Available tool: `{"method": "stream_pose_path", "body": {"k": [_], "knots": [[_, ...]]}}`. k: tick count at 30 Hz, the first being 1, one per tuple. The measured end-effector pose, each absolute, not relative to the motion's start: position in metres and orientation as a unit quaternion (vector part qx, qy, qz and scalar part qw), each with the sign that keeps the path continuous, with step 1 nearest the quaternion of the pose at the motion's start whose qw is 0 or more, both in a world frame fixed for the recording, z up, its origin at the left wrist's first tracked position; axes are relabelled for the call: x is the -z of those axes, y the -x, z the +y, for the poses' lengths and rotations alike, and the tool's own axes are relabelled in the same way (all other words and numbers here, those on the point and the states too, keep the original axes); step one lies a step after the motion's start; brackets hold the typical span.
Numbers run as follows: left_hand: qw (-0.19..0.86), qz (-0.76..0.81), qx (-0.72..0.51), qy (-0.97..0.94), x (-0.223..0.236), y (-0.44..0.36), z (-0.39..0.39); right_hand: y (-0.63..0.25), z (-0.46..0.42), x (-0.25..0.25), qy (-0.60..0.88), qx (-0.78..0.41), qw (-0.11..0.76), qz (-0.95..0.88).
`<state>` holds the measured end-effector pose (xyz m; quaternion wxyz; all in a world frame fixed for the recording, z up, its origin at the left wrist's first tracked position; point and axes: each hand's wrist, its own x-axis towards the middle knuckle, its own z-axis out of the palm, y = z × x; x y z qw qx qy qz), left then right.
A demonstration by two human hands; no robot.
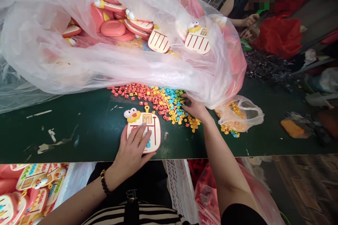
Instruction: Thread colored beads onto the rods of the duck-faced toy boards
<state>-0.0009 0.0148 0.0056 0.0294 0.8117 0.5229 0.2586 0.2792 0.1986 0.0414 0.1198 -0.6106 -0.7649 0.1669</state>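
1. Striped clothing [158,214] sits nearest, below the left hand [130,149].
2. That hand lies loosely spread across a duck-faced board [157,130], directly beneath its fingers.
3. Right hand [196,108], partly curled, touches the coloured pieces [160,100]; I cannot tell whether it grips any.
4. Beyond both hands, a translucent bag [126,61] holds similar boards [158,40].

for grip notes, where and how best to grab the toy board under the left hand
Probably grip the board by its right rim, from the right: it lies flat, that rounded edge bare, while the left hand covers its lower left and the beaked head juts out.
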Motion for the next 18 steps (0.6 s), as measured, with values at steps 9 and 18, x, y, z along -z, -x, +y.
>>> {"method": "stream_pose_path", "body": {"k": [9,18], "knots": [[0.034,0.527,-0.262,-0.808,-0.006,0.001,0.015,-0.281,0.198,-0.032,0.635,-0.139,0.121,-0.75],[0.031,0.524,-0.264,-0.809,-0.006,0.002,0.014,-0.28,0.199,-0.024,0.614,-0.104,0.129,-0.772]]}}
